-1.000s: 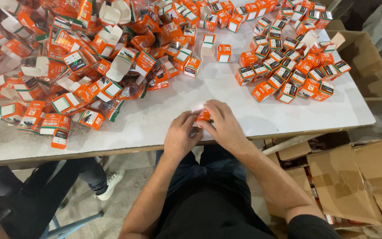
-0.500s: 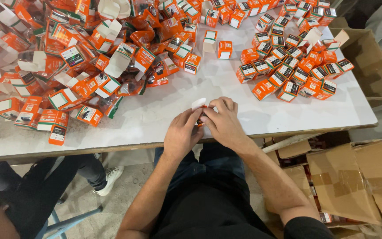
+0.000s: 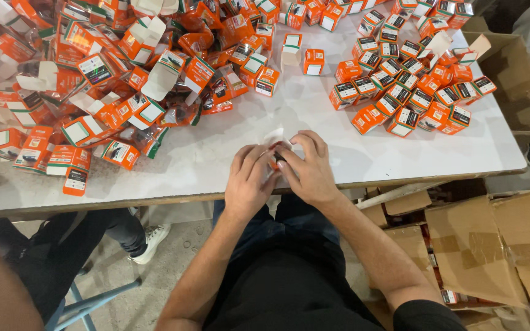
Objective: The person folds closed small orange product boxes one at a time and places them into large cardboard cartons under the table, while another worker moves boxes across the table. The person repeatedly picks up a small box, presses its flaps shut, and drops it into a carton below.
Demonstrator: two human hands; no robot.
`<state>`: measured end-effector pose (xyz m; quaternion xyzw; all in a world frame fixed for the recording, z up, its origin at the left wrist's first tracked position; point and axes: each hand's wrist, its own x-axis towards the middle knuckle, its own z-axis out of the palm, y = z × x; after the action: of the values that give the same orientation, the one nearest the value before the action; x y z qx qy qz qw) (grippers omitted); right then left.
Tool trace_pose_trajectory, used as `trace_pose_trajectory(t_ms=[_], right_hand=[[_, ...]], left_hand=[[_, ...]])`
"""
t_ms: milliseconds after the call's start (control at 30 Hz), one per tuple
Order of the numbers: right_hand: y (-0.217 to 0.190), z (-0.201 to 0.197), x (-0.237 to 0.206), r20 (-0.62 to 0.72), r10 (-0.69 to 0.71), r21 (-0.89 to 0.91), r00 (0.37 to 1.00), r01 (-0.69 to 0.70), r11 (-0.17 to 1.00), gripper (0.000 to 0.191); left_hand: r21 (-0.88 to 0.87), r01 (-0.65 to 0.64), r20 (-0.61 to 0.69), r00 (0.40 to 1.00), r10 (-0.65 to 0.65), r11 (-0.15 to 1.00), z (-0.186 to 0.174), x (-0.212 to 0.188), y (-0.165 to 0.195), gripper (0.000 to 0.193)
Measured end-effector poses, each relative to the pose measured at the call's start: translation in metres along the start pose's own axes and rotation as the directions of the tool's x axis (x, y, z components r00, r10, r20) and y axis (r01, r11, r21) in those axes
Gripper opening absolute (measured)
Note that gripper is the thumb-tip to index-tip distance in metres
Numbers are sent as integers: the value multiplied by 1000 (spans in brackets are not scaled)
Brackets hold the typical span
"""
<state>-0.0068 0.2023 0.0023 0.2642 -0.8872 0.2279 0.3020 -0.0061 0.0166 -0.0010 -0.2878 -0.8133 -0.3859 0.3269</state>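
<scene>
- My hands: two, my left hand (image 3: 249,181) and my right hand (image 3: 309,168), both closed around one small box (image 3: 275,153).
- Small orange boxes: too many for me to count exactly; well over a hundred across the white table (image 3: 228,156).
- Heaps: two, a jumbled pile (image 3: 111,79) of open and flattened boxes on my left, a tidier cluster (image 3: 409,79) of closed ones on my right.
- Stray closed boxes standing between the heaps: about two.
- Tables: one.
- Big brown cardboard cartons (image 3: 510,239): at least three, one past the table's right edge, the rest on the floor.
- Other people: one, seated at my left, with one white shoe (image 3: 149,240) showing.
</scene>
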Motion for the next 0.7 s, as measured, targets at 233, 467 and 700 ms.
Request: trace_pose_trajectory(t_ms=[233, 467, 700], right_hand=[[5, 1, -16, 3, 266, 334, 964, -252, 908, 48], [9, 2, -10, 12, 87, 288, 996, -87, 954, 36], [21, 12, -13, 76, 273, 453, 959, -277, 847, 21]], left_hand=[[35, -25, 115, 993, 20, 999, -1, 6, 0, 52], [-11, 154, 177, 973, -149, 988, 5, -2, -3, 36], [-183, 181, 202, 969, -143, 966, 1, -3, -10, 35]])
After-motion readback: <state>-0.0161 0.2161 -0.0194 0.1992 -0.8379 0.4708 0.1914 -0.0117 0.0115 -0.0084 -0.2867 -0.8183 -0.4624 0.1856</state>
